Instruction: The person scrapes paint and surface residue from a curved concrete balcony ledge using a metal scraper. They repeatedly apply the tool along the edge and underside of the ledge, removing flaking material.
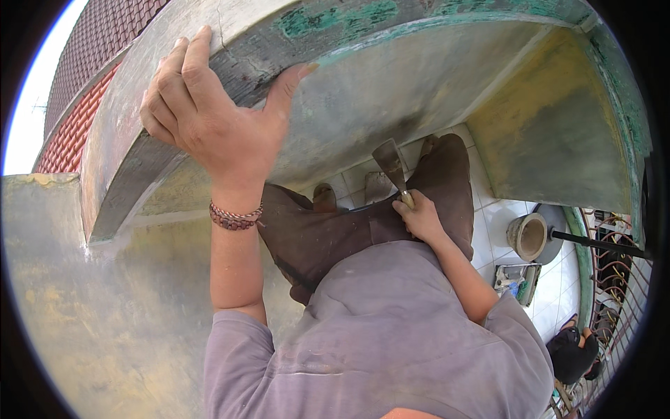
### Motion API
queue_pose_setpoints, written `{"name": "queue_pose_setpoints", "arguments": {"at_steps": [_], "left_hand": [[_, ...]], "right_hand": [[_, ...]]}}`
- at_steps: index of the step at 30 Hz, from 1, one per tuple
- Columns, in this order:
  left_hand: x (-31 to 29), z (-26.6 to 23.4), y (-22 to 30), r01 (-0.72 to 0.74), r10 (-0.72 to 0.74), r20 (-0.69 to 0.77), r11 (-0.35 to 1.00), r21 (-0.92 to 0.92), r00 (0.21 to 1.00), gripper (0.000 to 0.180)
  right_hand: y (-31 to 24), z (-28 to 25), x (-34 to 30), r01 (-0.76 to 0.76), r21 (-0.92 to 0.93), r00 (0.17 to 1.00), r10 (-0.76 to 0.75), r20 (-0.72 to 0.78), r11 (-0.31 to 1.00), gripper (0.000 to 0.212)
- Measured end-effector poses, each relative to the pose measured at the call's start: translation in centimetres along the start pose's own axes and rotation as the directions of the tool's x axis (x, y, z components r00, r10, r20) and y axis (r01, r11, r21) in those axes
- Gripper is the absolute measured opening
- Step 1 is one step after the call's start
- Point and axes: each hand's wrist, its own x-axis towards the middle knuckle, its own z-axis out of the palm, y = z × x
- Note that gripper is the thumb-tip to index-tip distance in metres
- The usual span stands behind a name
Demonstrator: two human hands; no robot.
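My left hand (209, 119) rests on the concrete ledge (255, 59) at the upper left. Its fingers stretch over the top surface, and the thumb is spread along the front edge. Flaking green paint and a thin crack show on the ledge. Low in front of my lap, my right hand (421, 218) is closed around the handle of a putty knife (391, 162). The wide, dull blade points up and away from me, toward the grey wall (370, 105), with a visible gap between them.
White floor tiles (495, 216) lie below. A round stone-coloured pot (527, 236) and a shallow tray (517, 279) stand at the right, beside a curved metal railing (614, 286). A person in dark clothes (572, 353) is at the lower right. Red roof tiles (75, 124) rise beyond the ledge.
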Motion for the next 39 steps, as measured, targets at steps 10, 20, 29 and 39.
{"name": "queue_pose_setpoints", "arguments": {"at_steps": [10, 20, 29, 39], "left_hand": [[0.1, -0.5, -0.3, -0.039, 0.037, 0.055, 0.998, 0.039, 0.998, 0.073], [0.0, -1.6, -0.7, -0.033, 0.040, 0.099, 0.997, -0.075, 0.994, 0.069], [-0.2, -0.7, -0.1, -0.033, 0.033, -0.004, 0.999, -0.035, 0.999, 0.076], [-0.5, -0.9, 0.0, -0.017, 0.009, -0.052, 0.986, -0.165, 0.999, 0.062]], "right_hand": [[-0.8, -1.7, -1.1, -0.134, 0.205, 0.985, 0.108, 0.132, 0.970, 0.024], [-1.2, -1.9, -2.6, -0.102, 0.400, 0.988, 0.047, 0.145, 0.911, 0.024], [-1.6, -1.6, -3.1, -0.080, 0.321, 0.989, 0.036, 0.141, 0.944, 0.025], [-10.7, -0.5, -3.5, 0.209, 0.741, 0.867, -0.471, 0.162, 0.638, 0.041]]}}
